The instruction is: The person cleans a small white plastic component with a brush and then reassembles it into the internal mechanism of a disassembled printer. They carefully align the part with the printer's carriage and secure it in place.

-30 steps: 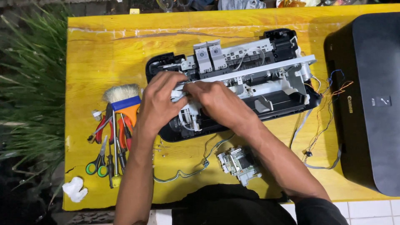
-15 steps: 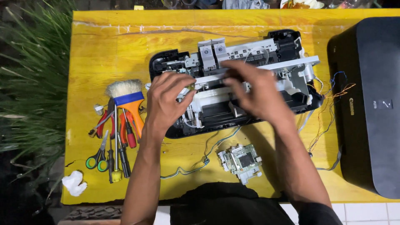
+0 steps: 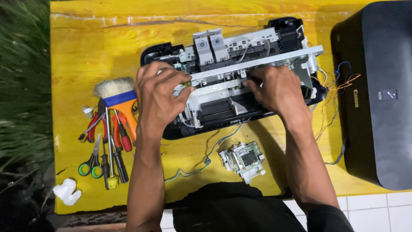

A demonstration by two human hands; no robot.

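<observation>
Opened printer chassis (image 3: 240, 81) lying across the middle of the yellow table (image 3: 86, 47), black base below, grey and white mechanism exposed on top, a long metal rail (image 3: 266, 60) running slantwise along it.

Left hand (image 3: 156, 96) resting on the left end of the chassis, fingers (image 3: 178, 81) curled and drawn together, tips pinching at something small near the rail's left end; too small and too covered to tell what. Closed, in short, but on what cannot be made out.

Right hand (image 3: 279, 90) laid on the mechanism right of centre, just under the rail. Fingers (image 3: 257, 83) bent and pointing left, tips pressed against the white inner parts; loosely spread, not a fist. No loose item visibly gripped, only touching the chassis.

Near the front edge, between the two forearms: small circuit module (image 3: 244, 159), apart from the chassis, with thin wires (image 3: 201, 161) trailing leftward from the chassis.

To the left: paintbrush (image 3: 116, 96) with orange handle, red-handled pliers (image 3: 92, 126), screwdrivers (image 3: 113, 159), green-handled scissors (image 3: 90, 165), crumpled white tissue (image 3: 67, 191) by the corner.

At the right edge: black printer cover (image 3: 377, 94), with coloured wires (image 3: 339, 81) straggling between it and the chassis.
</observation>
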